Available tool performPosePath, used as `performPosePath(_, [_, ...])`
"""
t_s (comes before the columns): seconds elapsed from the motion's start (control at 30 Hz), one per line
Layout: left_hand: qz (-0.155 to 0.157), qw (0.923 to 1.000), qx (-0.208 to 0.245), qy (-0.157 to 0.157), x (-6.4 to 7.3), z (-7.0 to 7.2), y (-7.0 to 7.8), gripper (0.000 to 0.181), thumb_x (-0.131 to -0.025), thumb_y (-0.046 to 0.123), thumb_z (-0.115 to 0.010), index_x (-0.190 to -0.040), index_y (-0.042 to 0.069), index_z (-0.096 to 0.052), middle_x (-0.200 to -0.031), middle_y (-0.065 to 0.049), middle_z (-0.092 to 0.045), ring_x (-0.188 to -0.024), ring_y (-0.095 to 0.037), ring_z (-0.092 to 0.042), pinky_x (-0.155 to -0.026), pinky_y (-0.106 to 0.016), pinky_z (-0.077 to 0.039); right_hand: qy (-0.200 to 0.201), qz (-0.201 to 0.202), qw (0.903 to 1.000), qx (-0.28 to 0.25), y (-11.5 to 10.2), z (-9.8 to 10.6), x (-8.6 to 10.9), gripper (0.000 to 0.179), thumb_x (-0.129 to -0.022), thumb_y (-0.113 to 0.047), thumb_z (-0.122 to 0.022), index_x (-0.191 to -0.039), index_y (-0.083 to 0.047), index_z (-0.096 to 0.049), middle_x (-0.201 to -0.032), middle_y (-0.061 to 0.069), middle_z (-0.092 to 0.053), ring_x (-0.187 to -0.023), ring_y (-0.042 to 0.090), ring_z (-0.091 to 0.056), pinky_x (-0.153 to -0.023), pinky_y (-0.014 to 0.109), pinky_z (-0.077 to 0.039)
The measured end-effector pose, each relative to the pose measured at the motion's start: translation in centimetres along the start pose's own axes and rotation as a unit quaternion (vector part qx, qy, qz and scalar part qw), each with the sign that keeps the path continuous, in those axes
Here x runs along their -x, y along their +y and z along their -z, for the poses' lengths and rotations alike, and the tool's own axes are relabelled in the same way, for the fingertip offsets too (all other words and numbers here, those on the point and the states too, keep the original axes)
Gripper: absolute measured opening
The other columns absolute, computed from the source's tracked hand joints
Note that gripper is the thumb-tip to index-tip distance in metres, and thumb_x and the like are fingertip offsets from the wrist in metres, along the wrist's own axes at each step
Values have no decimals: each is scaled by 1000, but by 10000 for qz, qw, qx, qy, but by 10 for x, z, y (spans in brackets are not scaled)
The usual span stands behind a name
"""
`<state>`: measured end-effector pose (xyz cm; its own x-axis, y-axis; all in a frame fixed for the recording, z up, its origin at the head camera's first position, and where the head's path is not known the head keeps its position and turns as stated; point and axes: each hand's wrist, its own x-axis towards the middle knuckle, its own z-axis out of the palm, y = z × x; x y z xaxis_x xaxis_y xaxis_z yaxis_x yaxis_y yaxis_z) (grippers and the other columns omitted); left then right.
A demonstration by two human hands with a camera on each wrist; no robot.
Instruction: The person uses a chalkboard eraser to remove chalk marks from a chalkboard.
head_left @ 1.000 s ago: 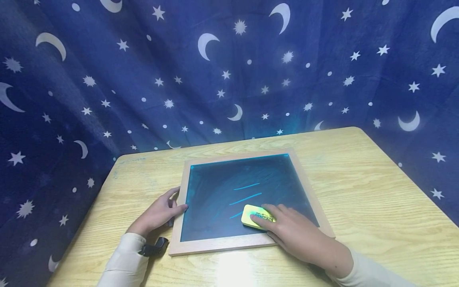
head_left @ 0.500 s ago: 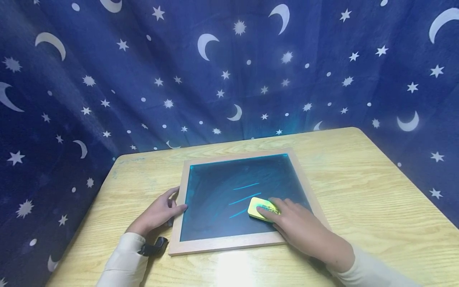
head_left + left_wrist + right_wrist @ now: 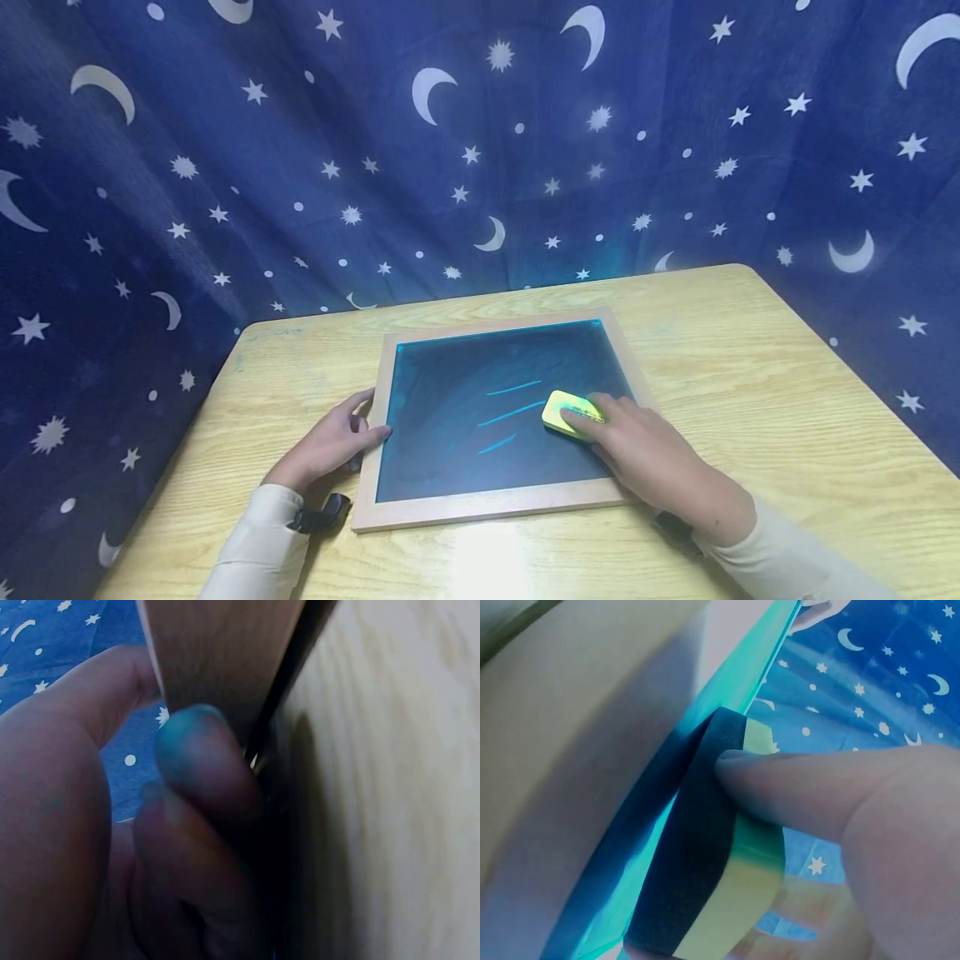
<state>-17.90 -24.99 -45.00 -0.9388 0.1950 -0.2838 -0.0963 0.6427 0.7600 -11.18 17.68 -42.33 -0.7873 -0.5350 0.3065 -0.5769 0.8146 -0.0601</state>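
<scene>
A small chalkboard point(image 3: 438, 471) in a light wooden frame lies on the table, with three blue chalk strokes point(image 3: 510, 413) near its middle. At its left side, my left hand point(image 3: 322, 450) holds the frame, thumb on top; the left wrist view has curled fingers point(image 3: 214, 769) against the frame's edge. My right hand point(image 3: 652, 454) grips a yellow magnetic board eraser point(image 3: 557, 410) over the board's right part, just right of the strokes. In the right wrist view the eraser's dark felt point(image 3: 694, 840) faces the board; whether it touches I cannot tell.
The wood-grain table point(image 3: 765, 400) extends around the board on every side. A blue curtain point(image 3: 300, 167) with moons and stars hangs behind and beside it. Faint blue smudges point(image 3: 273, 335) mark the table's far left corner. A black strap point(image 3: 322, 515) sits at the left wrist.
My right hand has moved the eraser up and to the right, uncovering the right part of the lowest stroke. My left hand stays on the frame.
</scene>
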Motion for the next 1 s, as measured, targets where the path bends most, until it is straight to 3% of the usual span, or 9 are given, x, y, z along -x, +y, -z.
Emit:
performPosePath(0.53, [-9, 9999, -88, 82, 0, -3, -1, 73, -96, 32, -65, -156, 13, -28, -73, -5, -59, -47, -15, -49, -46, -32, -46, 118, 194, 9997, -74, -7, -3, -2, 53, -86, -11, -78, -135, -27, -63, -120, 9, -62, -90, 24, -61, -75, 40, -54])
performPosePath(0.77, [5, 9996, -219, 177, -2, -2, 1, 72, -96, 32, -65, -155, 13, -31, -73, -5, -58, -47, -15, -50, -46, -31, -46, -259, 158, 9994, -155, -22, -3, -9, 51, -91, -15, -73, -138, -28, -60, -130, 11, -60, -100, 29, -62, -79, 45, -55])
performPosePath(1.0, [65, 9997, -168, 161, 0, -2, 0, 72, -96, 31, -65, -156, 12, -29, -75, -6, -59, -49, -15, -51, -46, -30, -45, -460, 298, 9984, -143, -39, -4, -16, 47, -96, -15, -66, -140, -30, -59, -135, 12, -58, -99, 29, -61, -76, 45, -54])
